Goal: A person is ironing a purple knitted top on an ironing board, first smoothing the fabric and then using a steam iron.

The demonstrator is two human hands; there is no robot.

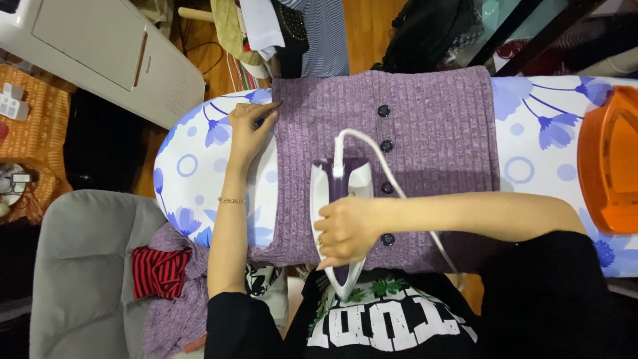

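Closest to the camera, the right hand (345, 229) is wrapped tight around the handle of a white and purple steam iron (339, 219), which rests flat on a ribbed purple knit cardigan with dark round buttons (425, 126). That iron sits near the ironing board's near edge, with its pointed tip reaching just past that edge toward the person's black printed shirt (392, 322). A white cord (389, 174) loops up from the iron's rear and runs back across the knit beneath the right forearm.

Spread across the middle of the white ironing board with blue flower print (531, 153), the cardigan covers it from far edge to near edge, its row of buttons just right of the iron. The left hand (249, 129) lies at the garment's left border near the board's far edge, fingers flat and lightly pinching the fabric there, well apart from the iron. A thin gold bracelet (230, 200) circles that wrist.

At the board's right end stands an orange iron rest (608, 163). Off the board's left end, a grey padded chair (80, 266) holds a red and black striped garment (158, 271).
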